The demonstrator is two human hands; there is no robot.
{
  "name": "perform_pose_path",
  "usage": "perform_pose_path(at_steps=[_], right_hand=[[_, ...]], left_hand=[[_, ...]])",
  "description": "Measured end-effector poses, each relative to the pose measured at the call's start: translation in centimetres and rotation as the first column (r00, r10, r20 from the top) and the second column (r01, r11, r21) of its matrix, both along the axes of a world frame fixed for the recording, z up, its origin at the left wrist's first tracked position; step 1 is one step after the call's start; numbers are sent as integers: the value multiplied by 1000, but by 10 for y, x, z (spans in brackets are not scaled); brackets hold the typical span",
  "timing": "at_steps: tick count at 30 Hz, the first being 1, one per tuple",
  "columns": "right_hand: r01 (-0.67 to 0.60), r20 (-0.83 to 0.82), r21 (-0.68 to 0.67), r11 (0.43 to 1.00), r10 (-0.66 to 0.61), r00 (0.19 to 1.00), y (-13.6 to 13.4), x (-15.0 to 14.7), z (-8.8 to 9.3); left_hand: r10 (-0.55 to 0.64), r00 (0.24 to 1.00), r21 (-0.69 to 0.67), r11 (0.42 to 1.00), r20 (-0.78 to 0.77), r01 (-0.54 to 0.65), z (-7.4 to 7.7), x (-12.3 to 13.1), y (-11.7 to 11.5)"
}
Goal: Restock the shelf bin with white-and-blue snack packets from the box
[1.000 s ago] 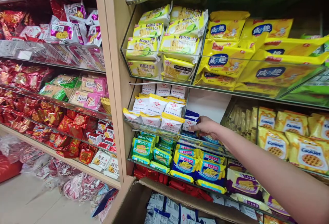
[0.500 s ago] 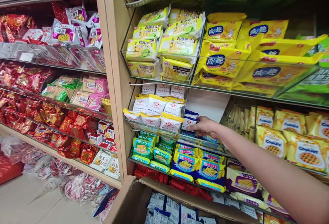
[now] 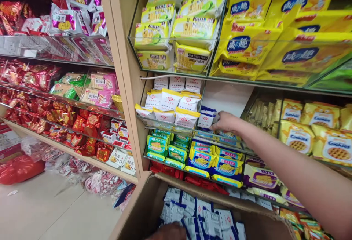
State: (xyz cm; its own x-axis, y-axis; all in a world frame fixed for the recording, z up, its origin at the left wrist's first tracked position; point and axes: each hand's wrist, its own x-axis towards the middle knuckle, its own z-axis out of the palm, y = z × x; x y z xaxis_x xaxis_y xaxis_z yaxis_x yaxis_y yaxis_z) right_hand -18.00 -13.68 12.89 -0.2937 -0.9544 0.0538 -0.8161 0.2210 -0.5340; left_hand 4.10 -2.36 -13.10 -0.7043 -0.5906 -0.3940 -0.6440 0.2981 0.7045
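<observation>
My right hand reaches in from the right to the middle shelf. Its fingers are bent at the right edge of a small white snack packet with dark blue ends, which stands in a bin beside white-and-yellow packets. The fingertips are partly hidden behind the packet and my hand. My left hand shows blurred at the bottom edge, over the open cardboard box. Its fingers cannot be made out. Several blue-and-white snack packets lie loose in the box close to it.
Clear shelf lips front the bins. Lemon biscuit packs and yellow packs sit above, green packs and blue-yellow packs below, cookie bags to the right. A wooden upright divides the shelving. Bagged goods lie on the floor.
The view has tipped downward, showing more of the cardboard box. My left hand has come into view at the bottom. My right hand sits slightly further right against the packet.
</observation>
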Motion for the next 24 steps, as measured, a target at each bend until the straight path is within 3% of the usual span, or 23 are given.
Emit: perform_pose_path(at_steps=[3,4,6,8,9,10,12,14,16,18,20,24], right_hand=[[-62,-234,-224,973,9,972,35,1,5],[-177,-354,-357,917,42,934,54,2,2],[-384,-442,-550,742,131,887,98,3,-13],[-494,-465,-569,658,239,853,143,5,-43],[-536,-465,-528,658,304,831,163,5,-63],[-565,-440,-435,701,382,813,180,4,-85],[-605,-277,-153,782,553,786,205,1,-132],[-548,-54,69,834,552,832,217,-3,-175],[-509,73,176,843,504,860,222,-4,-209],[-484,145,209,850,463,875,222,-1,-230],[-465,192,210,860,431,882,222,4,-241],[-385,252,170,907,338,907,219,14,-240]], left_hand=[[37,990,-103,994,139,-23,3,0,3],[59,985,-143,989,165,-35,3,-1,5],[99,980,-181,981,173,-67,3,-3,7],[128,979,-177,979,161,-99,1,-7,8],[133,978,-158,982,158,-108,-1,-9,7],[137,978,-133,984,158,-117,-4,-10,6],[158,974,-85,986,160,-146,-10,-13,4],[187,969,-50,982,163,-181,-15,-14,1],[205,966,-26,979,156,-204,-19,-13,0],[212,967,-9,977,144,-213,-21,-12,-1],[207,971,6,978,118,-209,-19,-12,0],[166,986,31,986,-24,-166,0,-20,6]])
